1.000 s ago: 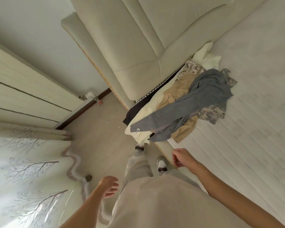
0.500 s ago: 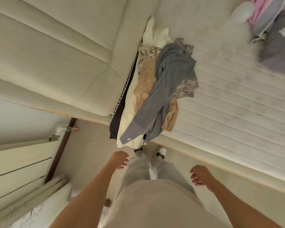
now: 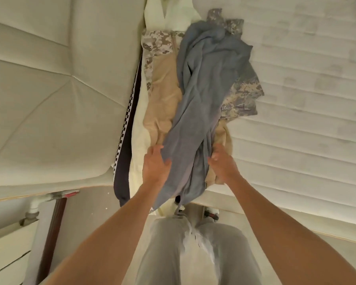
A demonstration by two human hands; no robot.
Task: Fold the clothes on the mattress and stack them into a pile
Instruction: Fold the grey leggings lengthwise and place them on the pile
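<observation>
Head view: grey garment [image 3: 201,95] tops the heap on the mattress [image 3: 306,124], long axis 12-to-6. Left hand [image 3: 155,165] touches its 9 o'clock edge, fingers spread; right hand [image 3: 222,161] pinches the 3 o'clock edge (grip partly hidden). Both equally near.

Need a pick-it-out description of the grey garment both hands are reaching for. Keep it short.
Start at the white quilted mattress and find the heap of clothes at its left edge, against the padded headboard. The grey garment is the long plain blue-grey piece on top of the heap, its end hanging over the mattress edge. Its neighbours are tan, cream and camouflage print, and only it lies between the left hand and right hand.
</observation>
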